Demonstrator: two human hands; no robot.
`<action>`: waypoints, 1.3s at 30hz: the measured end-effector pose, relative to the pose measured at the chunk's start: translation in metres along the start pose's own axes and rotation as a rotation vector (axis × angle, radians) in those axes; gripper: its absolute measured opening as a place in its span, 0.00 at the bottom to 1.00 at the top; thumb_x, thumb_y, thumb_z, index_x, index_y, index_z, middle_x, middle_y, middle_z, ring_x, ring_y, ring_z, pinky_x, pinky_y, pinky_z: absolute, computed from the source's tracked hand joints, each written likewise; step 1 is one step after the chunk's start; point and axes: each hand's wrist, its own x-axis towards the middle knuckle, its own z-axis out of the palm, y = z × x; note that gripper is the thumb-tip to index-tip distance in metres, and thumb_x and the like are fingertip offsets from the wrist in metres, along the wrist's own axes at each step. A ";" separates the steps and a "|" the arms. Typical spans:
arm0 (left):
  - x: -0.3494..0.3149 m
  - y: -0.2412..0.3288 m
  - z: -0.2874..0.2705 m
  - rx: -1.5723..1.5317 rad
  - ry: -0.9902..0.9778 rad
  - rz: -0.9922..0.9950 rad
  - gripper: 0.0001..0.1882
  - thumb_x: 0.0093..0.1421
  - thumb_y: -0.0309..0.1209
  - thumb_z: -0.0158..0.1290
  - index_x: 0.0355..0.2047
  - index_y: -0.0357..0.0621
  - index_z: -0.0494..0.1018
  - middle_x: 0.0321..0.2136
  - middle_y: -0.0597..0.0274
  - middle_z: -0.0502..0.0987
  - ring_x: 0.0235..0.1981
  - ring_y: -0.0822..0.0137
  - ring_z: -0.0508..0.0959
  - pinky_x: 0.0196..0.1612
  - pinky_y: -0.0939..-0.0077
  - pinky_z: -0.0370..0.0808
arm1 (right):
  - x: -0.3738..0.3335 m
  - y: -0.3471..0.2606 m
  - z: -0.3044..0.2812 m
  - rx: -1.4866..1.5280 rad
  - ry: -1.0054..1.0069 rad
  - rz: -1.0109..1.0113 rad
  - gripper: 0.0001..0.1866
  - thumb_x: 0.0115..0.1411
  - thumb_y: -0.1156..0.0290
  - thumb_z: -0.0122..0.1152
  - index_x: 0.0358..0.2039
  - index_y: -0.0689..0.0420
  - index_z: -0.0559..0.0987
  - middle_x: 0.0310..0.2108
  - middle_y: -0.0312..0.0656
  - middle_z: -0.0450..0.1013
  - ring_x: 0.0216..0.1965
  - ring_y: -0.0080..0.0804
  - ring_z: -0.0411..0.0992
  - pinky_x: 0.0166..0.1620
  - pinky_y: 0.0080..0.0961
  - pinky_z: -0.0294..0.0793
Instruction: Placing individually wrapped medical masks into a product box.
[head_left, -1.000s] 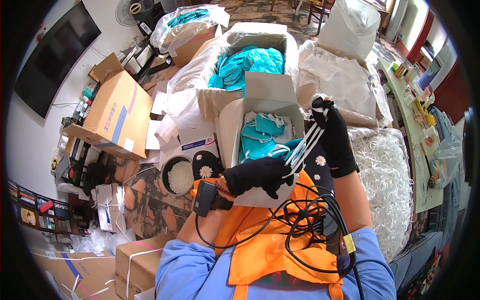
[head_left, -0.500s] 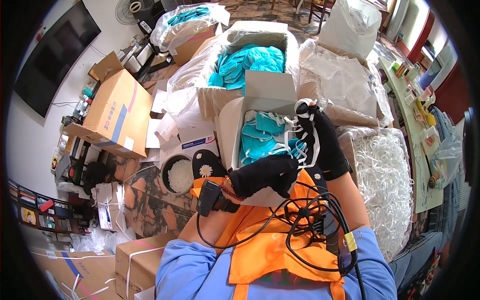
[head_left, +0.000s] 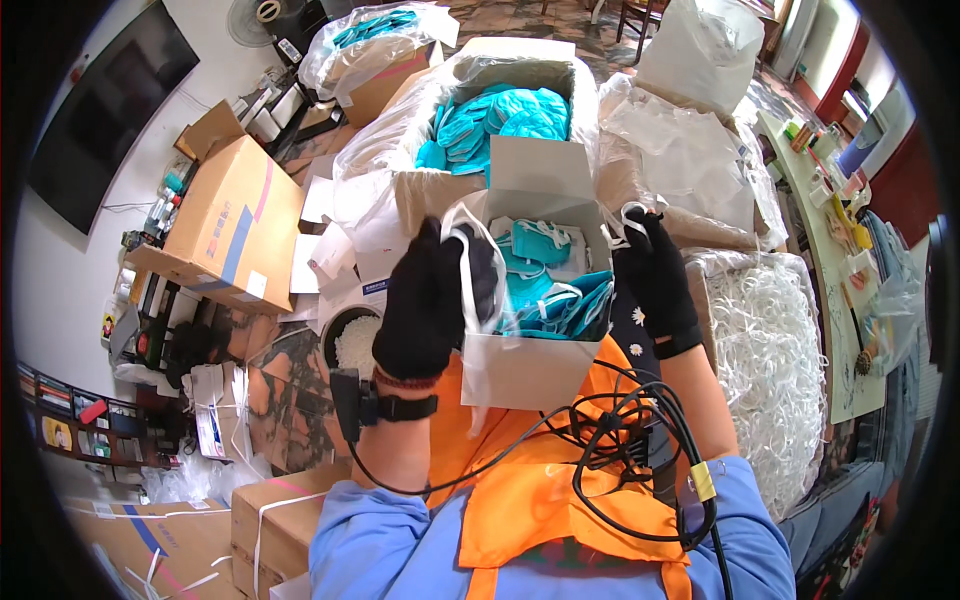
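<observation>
Between my hands stands an open white carton (head_left: 530, 370) holding several teal face masks (head_left: 540, 300), stacked with white trim and straps showing. My left hand (head_left: 425, 305), in a black glove, is raised at the carton's left side. Its fingers are closed on white elastic straps (head_left: 468, 265) that hang in front of the carton, slightly blurred. At the carton's right edge my right hand (head_left: 655, 285), also black-gloved, pinches a looped white strap (head_left: 632, 213) at its fingertips. Whether these straps are joined to masks in the carton cannot be made out.
Behind the carton, a plastic-lined box (head_left: 400, 185) holds a heap of teal masks. A bin of tangled white straps (head_left: 765, 380) stands at the right, below a box of translucent mask shells (head_left: 675, 165). A bowl of white pellets (head_left: 355, 342) sits at left. Black cables (head_left: 610, 425) cross my lap.
My left hand has moved up and left from the carton's front, now holding straps. The right hand has shifted slightly outward and down. The masks at the carton's front now stand in a neater stack.
</observation>
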 end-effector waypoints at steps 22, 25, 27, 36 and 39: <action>0.053 -0.086 -0.026 1.112 -0.191 0.174 0.16 0.59 0.28 0.53 0.47 0.39 0.72 0.34 0.52 0.74 0.35 0.55 0.75 0.40 0.65 0.73 | -0.029 0.003 0.072 -0.419 -0.091 0.270 0.16 0.71 0.64 0.44 0.52 0.57 0.74 0.29 0.28 0.71 0.22 0.14 0.64 0.26 0.11 0.64; 0.040 -0.072 0.009 1.008 -0.006 -0.194 0.19 0.58 0.26 0.54 0.51 0.41 0.71 0.34 0.52 0.74 0.32 0.58 0.74 0.35 0.68 0.73 | -0.029 0.005 0.065 -0.301 -0.103 0.297 0.16 0.71 0.64 0.44 0.51 0.57 0.74 0.28 0.28 0.71 0.21 0.13 0.65 0.25 0.11 0.65; 0.041 -0.079 -0.013 1.498 -0.183 0.219 0.21 0.57 0.25 0.53 0.52 0.43 0.71 0.33 0.53 0.73 0.31 0.59 0.74 0.34 0.68 0.73 | -0.029 0.000 0.062 0.040 -0.135 0.457 0.15 0.71 0.63 0.44 0.51 0.56 0.74 0.27 0.29 0.71 0.21 0.13 0.65 0.25 0.11 0.65; 0.051 -0.077 -0.038 1.650 -0.225 0.349 0.18 0.60 0.24 0.52 0.51 0.42 0.71 0.29 0.55 0.69 0.31 0.60 0.75 0.31 0.69 0.72 | -0.027 -0.014 0.062 -0.303 -0.117 0.229 0.12 0.71 0.71 0.45 0.50 0.60 0.74 0.28 0.28 0.69 0.22 0.11 0.62 0.28 0.10 0.65; 0.051 -0.072 -0.038 1.404 -0.165 0.061 0.14 0.62 0.27 0.53 0.48 0.40 0.71 0.29 0.57 0.69 0.26 0.64 0.75 0.28 0.72 0.71 | -0.023 -0.016 0.061 -0.570 -0.173 0.109 0.09 0.68 0.76 0.51 0.46 0.61 0.75 0.30 0.32 0.70 0.24 0.14 0.66 0.29 0.15 0.69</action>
